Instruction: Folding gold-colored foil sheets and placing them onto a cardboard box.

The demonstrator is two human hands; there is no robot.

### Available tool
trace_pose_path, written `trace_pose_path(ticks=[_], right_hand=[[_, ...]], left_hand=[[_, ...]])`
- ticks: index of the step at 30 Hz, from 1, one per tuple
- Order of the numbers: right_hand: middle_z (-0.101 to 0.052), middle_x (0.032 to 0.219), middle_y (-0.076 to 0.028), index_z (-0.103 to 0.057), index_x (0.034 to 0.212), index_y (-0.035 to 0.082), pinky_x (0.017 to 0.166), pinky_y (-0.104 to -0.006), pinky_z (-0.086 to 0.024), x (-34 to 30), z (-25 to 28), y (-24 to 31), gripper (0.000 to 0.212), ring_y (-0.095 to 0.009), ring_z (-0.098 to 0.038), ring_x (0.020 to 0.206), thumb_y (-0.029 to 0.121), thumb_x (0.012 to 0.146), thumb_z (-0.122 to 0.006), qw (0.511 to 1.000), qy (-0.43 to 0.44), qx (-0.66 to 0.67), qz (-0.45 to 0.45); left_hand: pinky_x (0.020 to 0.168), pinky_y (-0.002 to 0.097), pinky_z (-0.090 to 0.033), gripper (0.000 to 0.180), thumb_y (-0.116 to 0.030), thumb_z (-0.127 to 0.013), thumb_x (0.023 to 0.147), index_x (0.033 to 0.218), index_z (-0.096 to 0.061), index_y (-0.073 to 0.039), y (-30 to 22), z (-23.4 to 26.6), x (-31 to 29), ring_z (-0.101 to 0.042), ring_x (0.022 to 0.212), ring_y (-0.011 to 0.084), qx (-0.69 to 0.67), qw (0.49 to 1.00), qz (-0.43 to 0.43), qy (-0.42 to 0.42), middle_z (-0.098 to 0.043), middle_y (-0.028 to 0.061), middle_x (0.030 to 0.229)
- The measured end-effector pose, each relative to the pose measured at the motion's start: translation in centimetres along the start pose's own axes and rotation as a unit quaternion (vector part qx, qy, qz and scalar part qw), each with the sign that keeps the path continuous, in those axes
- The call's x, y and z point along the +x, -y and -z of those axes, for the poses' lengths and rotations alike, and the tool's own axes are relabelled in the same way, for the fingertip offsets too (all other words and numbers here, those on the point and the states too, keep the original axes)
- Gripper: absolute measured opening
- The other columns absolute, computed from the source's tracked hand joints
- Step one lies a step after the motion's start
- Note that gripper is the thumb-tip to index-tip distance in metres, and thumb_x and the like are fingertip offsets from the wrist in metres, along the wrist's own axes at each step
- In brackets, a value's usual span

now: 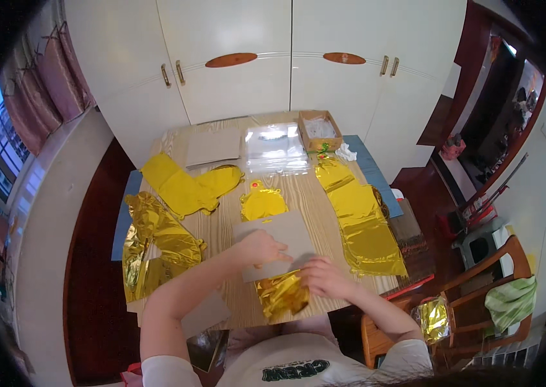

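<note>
A grey-white cardboard sheet [279, 227] lies on the table's near middle, over part of a flat gold foil piece [264, 205] with a small red round spot. My left hand [262, 249] rests on the sheet with its fingers stretched across it, gripping nothing. At the sheet's near right corner, my right hand [324, 277] is closed on the crumpled gold foil [281, 298] that sticks out toward me from under the card. Part of that foil is blurred, and its overall shape is hidden beneath the sheet.
Gold foil shapes lie at far left [179, 187], near left [163, 242] and right [364, 226]. Toward the cabinets [234, 90] are stacked card sheets [213, 147], clear plastic sleeves [276, 147] and a cardboard box [320, 132]. A wooden chair [441, 335] stands at right.
</note>
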State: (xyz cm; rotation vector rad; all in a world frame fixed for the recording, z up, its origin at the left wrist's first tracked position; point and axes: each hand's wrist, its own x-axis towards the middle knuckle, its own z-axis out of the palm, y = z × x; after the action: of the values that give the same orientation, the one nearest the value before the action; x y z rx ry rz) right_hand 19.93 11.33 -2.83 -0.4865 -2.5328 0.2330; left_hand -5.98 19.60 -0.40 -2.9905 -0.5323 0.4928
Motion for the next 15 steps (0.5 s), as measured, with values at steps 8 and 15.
trace_pose_path(ticks=[8, 15], right_hand=[[-0.058, 0.075, -0.013, -0.059, 0.084, 0.004, 0.065, -0.0414, -0.044, 2.6, -2.5, -5.7, 0.025, -0.032, -0.058, 0.071, 0.027, 0.088, -0.068, 0.973, -0.071, 0.155, -0.152], [-0.055, 0.071, -0.010, -0.058, 0.086, 0.002, 0.056, -0.0329, -0.042, 2.9, -4.4, -7.1, 0.024, -0.018, -0.052, 0.060, 0.023, 0.090, -0.066, 0.929, -0.071, 0.219, -0.289]], left_hand=[[0.085, 0.0317, -0.051, 0.054, -0.013, -0.071, 0.080, 0.132, -0.055, -0.012, 2.7, -6.1, 0.9, -0.064, 0.100, 0.0166, -0.391, 0.903, -0.010, -0.181, -0.063, 0.0043, 0.119], [0.091, 0.0273, -0.050, 0.035, -0.008, -0.060, 0.093, 0.128, -0.054, -0.003, 2.2, -4.7, 1.3, -0.060, 0.106, 0.0131, -0.855, 0.478, -0.025, -0.200, -0.061, 0.0055, 0.122]])
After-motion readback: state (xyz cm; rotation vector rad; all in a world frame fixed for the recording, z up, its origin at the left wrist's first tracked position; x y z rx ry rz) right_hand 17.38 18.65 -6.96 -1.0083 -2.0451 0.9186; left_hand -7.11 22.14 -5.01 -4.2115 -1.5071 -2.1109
